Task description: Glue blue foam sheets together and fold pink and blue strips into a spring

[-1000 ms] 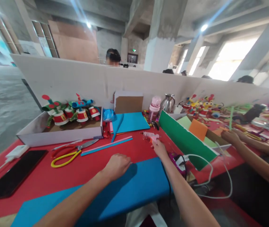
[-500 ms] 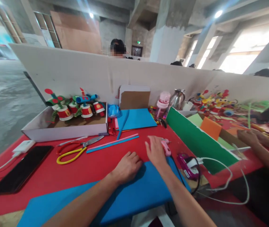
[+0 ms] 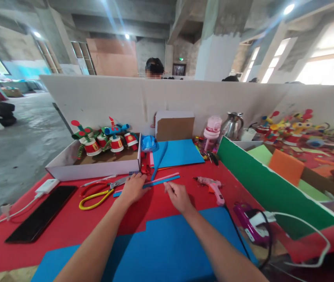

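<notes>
A blue paper strip (image 3: 167, 179) and a pink paper strip (image 3: 169, 175) lie side by side on the red tabletop (image 3: 161, 205). My left hand (image 3: 134, 188) rests over their middle part, fingers stretched forward, covering some of them. Just below their right end is my right hand (image 3: 179, 196), its fingers curled in; I see nothing between them. Scissors (image 3: 95, 201) with one red and one yellow handle lie left of my left hand. A pink glue gun (image 3: 212, 185) lies to the right of my right hand. Under my forearms spreads blue sheet material (image 3: 173, 243).
A white box (image 3: 96, 169) of cup figures stands at the back left, near a black phone (image 3: 42, 213). Blue paper (image 3: 181, 152) lies behind the strips. On the right are a green-sided box (image 3: 272, 188) and a purple power block (image 3: 250, 223) with cables.
My left hand has moved forward and left from the blue sheet onto the strips. My right hand has shifted left, away from the glue gun, and its fingers have curled. The view has turned left.
</notes>
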The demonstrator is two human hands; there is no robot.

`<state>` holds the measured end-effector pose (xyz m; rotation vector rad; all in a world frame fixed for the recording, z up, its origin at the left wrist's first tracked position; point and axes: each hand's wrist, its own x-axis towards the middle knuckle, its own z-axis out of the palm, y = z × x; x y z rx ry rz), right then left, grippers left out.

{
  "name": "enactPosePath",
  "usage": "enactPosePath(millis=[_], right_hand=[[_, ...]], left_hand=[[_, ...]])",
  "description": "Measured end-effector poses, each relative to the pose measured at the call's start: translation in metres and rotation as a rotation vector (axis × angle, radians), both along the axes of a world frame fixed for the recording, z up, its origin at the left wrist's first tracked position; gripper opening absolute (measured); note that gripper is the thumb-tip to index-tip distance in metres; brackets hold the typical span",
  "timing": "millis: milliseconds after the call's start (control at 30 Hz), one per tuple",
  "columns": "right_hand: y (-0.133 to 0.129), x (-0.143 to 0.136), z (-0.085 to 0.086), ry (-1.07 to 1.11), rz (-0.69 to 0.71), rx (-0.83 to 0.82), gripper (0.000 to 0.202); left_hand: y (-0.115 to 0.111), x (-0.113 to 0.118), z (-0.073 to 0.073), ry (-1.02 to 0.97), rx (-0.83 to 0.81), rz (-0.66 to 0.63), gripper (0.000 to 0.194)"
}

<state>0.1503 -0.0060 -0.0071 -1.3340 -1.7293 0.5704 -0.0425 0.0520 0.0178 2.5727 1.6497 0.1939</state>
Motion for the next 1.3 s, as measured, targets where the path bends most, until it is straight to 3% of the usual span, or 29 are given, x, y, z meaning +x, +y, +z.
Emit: enactPosePath(millis=[133, 267, 400, 533, 667, 800, 867, 1033, 1167, 1233, 1300], right_hand=[[-0.002, -0.003, 0.003, 0.02, -0.02, 0.021, 0.043], [0.0, -0.013, 0.016, 0.14, -0.092, 0.0, 0.044], [0.013, -0.026, 0.026, 0.521, -0.114, -0.186, 0.041], [0.028, -0.032, 0.015, 0.913, -0.264, -0.306, 0.039], [0.03, -0.036, 0.002, 0.995, -0.115, -0.394, 0.039], [0.027, -0.036, -0.004, 0.97, -0.002, -0.333, 0.036], [0.027, -0.032, -0.005, 0.944, -0.023, -0.337, 0.034], [0.032, -0.013, 0.005, 1.034, -0.208, -0.36, 0.024], [0.031, -0.003, 0.019, 1.177, -0.209, -0.514, 0.012], [0.029, -0.005, 0.02, 1.173, -0.153, -0.633, 0.022], [0.028, -0.009, 0.018, 1.15, -0.124, -0.728, 0.038]], left_hand=[[0.0, 0.003, -0.012, -0.077, -0.108, 0.002, 0.008], [-0.006, 0.009, -0.011, -0.126, -0.103, -0.032, 0.008], [-0.011, 0.01, -0.002, -0.287, -0.111, 0.0, 0.011], [-0.01, 0.011, 0.004, -0.582, -0.132, 0.068, 0.009], [-0.011, 0.02, -0.003, -0.839, -0.209, 0.093, 0.007], [-0.018, 0.029, -0.007, -0.863, -0.244, 0.044, 0.004], [-0.023, 0.031, -0.003, -0.876, -0.346, -0.013, 0.007], [-0.03, 0.026, 0.012, -1.094, -0.946, -0.155, 0.038], [-0.026, 0.024, 0.008, -1.314, -0.858, 0.02, 0.037], [-0.024, 0.024, 0.003, -1.338, -0.852, 0.127, 0.036], [-0.024, 0.025, -0.001, -1.294, -0.898, 0.155, 0.038]])
